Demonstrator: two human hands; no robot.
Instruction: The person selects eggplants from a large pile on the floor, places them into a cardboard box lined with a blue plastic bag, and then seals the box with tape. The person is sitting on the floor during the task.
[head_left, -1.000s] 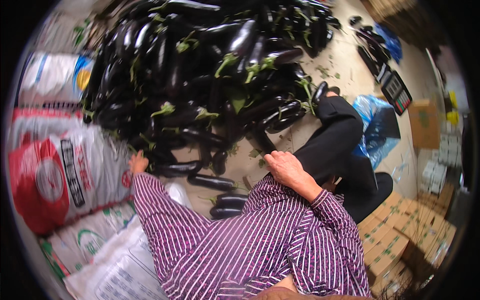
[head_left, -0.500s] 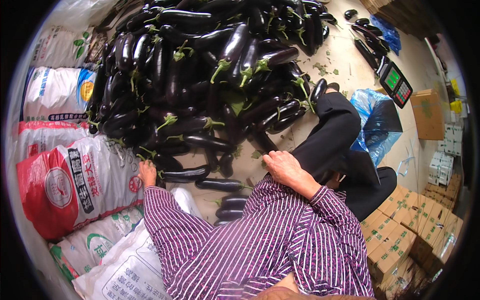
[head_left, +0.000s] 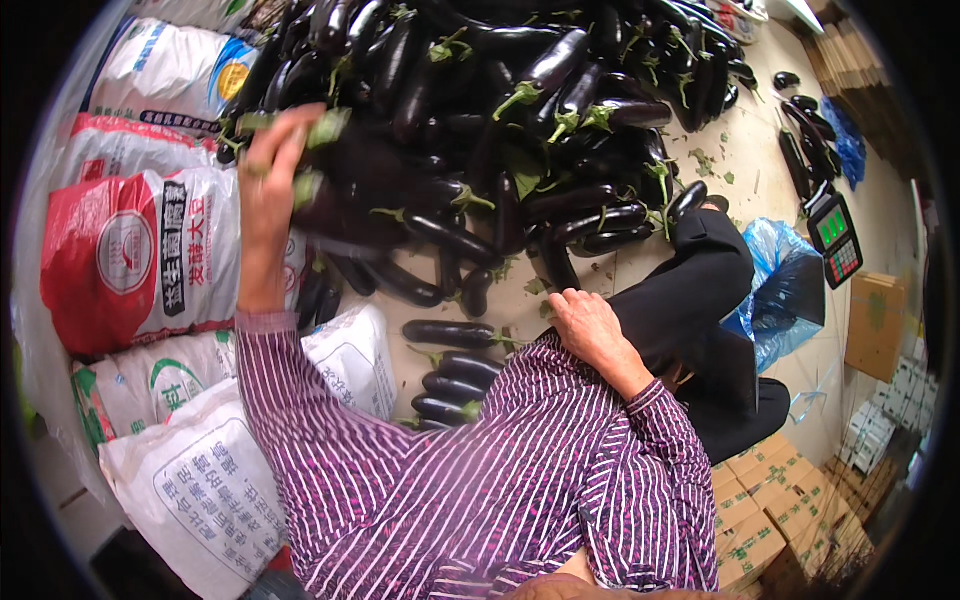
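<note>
From my remote seat, through the head view, I have the left hand (head_left: 275,170) raised at the near left edge of the eggplant pile (head_left: 560,65), between that heap and the stacked sacks. It is blurred, but its fingers are curled in on the green stem ends of the held eggplants (head_left: 355,200), whose dark bodies stretch to the right over the heap; I cannot tell how many there are. The right hand (head_left: 592,335) rests palm down by the bent leg in black trousers (head_left: 680,280), fingers close together and slightly bent, and I cannot tell whether anything lies beneath the palm. Between the two striped sleeves, a short row of eggplants (head_left: 455,388) lies on the pale floor, side by side, just beside the shirt. To my left, a red and white sack (head_left: 165,255) lies below the raised hand's wrist, and a white sack with blue print (head_left: 200,490) slumps nearer the body. On the right, beyond the knee, I see an open blue plastic bag (head_left: 775,290), with a scale display (head_left: 835,240) lit green just past it. Brown cartons (head_left: 790,510) stand stacked at lower right, and leaf scraps (head_left: 705,160) litter the floor beyond the foot.
</note>
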